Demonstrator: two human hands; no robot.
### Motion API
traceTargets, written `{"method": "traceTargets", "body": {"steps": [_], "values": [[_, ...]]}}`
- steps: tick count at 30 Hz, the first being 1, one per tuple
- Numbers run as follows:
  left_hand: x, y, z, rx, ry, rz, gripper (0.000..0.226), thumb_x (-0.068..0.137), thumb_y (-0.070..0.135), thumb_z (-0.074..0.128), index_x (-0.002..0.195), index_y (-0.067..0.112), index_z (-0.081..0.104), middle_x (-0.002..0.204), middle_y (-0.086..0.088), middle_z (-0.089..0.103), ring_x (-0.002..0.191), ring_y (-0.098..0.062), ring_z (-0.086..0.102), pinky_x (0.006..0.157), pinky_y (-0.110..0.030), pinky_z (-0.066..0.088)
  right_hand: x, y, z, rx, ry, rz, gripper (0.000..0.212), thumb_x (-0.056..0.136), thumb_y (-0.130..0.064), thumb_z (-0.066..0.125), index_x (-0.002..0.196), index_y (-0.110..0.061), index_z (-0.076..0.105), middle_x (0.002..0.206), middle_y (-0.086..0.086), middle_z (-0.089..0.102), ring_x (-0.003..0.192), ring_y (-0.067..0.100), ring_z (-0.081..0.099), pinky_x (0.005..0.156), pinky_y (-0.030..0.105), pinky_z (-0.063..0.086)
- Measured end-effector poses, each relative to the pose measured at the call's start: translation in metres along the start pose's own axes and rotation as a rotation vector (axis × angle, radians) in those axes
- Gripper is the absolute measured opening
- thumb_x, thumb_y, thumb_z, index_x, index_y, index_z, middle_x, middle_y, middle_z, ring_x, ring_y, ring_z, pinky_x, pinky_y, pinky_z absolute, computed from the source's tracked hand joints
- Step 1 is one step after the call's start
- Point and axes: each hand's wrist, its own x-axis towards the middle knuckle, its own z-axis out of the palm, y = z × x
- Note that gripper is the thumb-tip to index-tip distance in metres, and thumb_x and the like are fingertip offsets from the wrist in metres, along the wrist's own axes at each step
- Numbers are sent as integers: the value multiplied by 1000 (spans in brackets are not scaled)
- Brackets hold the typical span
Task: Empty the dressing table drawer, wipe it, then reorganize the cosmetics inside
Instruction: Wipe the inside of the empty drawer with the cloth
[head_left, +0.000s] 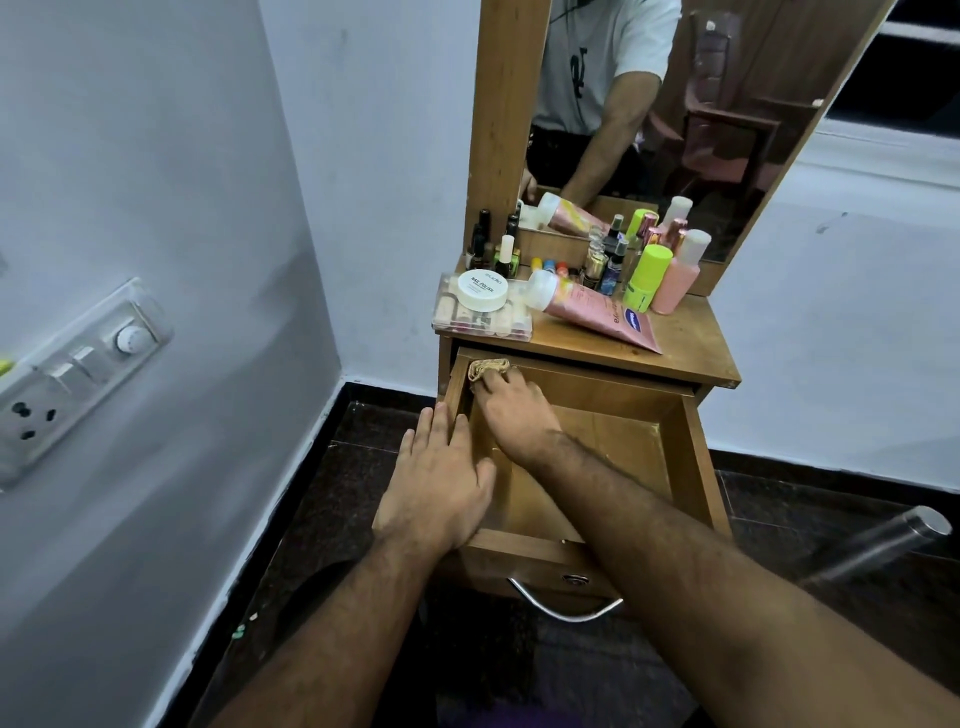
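Head view: right hand (511, 410) pressing cloth (487, 368) into drawer (613, 395) corner, fingers flat; left hand (439, 480) flat on its side wall.

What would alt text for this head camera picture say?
A person's right hand presses a cloth into the far left corner of an open, emptied wooden drawer, while the left hand rests flat on its side. Cosmetics crowd the tabletop above.
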Motion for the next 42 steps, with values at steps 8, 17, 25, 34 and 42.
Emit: {"method": "traceTargets", "body": {"steps": [8,17,25,34,42], "values": [[0,-1,0,-11,-15,-16,65,101,41,24,158,13,8,166,-9,-1,152,-19,-7,124,-37,-1,12,-8,-8,89,-235,88,28,95,-8,52,121,-10,61,123,10,58,112,29,55,85,42,54],[0,-1,-1,-37,2,-13,66,100,39,24,158,12,9,166,-8,0,152,-18,-5,124,-36,-1,-16,43,-26,248,-385,269,15,84,-7,57,93,-13,67,96,4,67,82,22,62,70,29,50],[1,-2,2,-67,23,-9,67,99,37,26,158,12,8,166,-8,5,153,-19,-1,124,-38,2,7,-5,-14,229,-150,90,31,88,-7,61,119,-11,64,121,12,57,112,30,56,92,40,51],[1,-1,1,-50,9,-18,65,99,35,26,157,10,14,166,-8,6,153,-19,0,124,-37,2,-3,16,-23,340,-422,207,58,87,-10,61,139,-34,53,133,3,61,112,22,61,86,29,50],[1,0,0,-29,1,-15,65,99,36,24,157,9,15,165,-10,7,153,-20,1,124,-37,4,-31,40,-28,97,-480,345,37,91,-17,62,128,-16,60,132,6,61,119,25,60,91,39,54]]}}
